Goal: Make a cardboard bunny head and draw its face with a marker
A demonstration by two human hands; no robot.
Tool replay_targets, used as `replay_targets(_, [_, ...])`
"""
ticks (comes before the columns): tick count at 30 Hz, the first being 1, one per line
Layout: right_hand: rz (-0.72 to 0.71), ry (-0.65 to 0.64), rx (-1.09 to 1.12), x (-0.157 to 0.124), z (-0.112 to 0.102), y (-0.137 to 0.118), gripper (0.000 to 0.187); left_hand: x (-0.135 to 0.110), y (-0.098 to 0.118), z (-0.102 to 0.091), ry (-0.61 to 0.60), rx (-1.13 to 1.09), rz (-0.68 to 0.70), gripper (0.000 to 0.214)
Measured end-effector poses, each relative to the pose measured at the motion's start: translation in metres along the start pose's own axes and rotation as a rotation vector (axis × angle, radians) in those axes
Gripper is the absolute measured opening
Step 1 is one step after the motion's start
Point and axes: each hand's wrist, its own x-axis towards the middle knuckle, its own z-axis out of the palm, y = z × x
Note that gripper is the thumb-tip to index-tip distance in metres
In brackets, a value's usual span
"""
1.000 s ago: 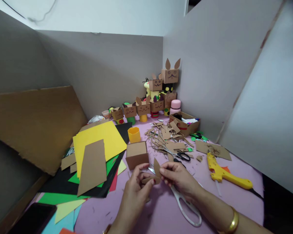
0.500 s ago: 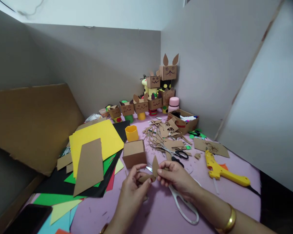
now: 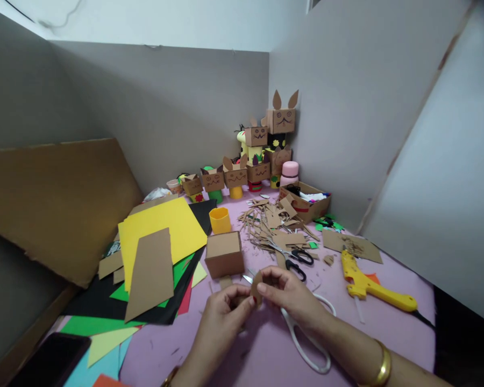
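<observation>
Between my two hands is a small leaf-shaped cardboard piece (image 3: 256, 286), held up by the fingertips. My left hand (image 3: 226, 317) pinches its lower left side with thumb and forefinger. From the right, my right hand (image 3: 294, 295) is closed on the same piece with thumb and fingers. A second similar piece may lie behind it, but the fingers hide this. White-handled scissors (image 3: 324, 368) lie on the table below my right wrist. Just beyond the hands sits a closed cardboard box (image 3: 225, 264), with a yellow paper ring (image 3: 220, 221) behind it.
Black-handled scissors (image 3: 304, 257) rest beside a heap of cardboard scraps (image 3: 262, 220). A yellow glue gun (image 3: 381, 293) lies at right. Coloured sheets (image 3: 185, 220) and a phone (image 3: 52, 359) are at left. Cardboard animal figures (image 3: 236, 176) and a pink bottle (image 3: 290, 172) stand at the back.
Two leaf-shaped pieces were apart, one upright and one lying sideways in my left hand. Now my hands have brought them together, and only one shows clearly. The view shifted slightly.
</observation>
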Motion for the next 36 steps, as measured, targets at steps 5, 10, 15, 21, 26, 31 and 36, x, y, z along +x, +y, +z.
replay_targets(5, [-0.044, 0.006, -0.021, 0.003, -0.005, -0.005, 0.032, -0.003, 0.003, -0.003, 0.019, 0.092, 0.091, 0.015])
replay_targets(10, [-0.101, 0.111, -0.05, 0.02, -0.006, -0.025, 0.027, 0.007, 0.013, -0.035, 0.217, 0.192, 0.207, 0.019])
replay_targets(15, [-0.209, 0.137, -0.096, 0.048, 0.008, -0.045, 0.02, 0.02, 0.043, -0.071, 0.316, 0.328, 0.32, 0.019])
replay_targets(21, [-0.264, 0.136, -0.117, 0.071, 0.026, -0.04, 0.013, 0.033, 0.057, -0.08, 0.26, 0.475, 0.331, 0.028])
replay_targets(26, [-0.259, 0.13, -0.131, 0.074, 0.026, -0.031, 0.014, 0.04, 0.043, -0.082, 0.187, 0.541, 0.381, 0.031])
replay_targets(31, [-0.254, 0.109, -0.128, 0.074, 0.024, -0.025, 0.018, 0.045, 0.032, -0.085, 0.149, 0.625, 0.442, 0.036])
replay_targets(36, [-0.265, 0.078, -0.122, 0.075, 0.024, -0.021, 0.018, 0.045, 0.029, -0.085, 0.104, 0.675, 0.48, 0.036])
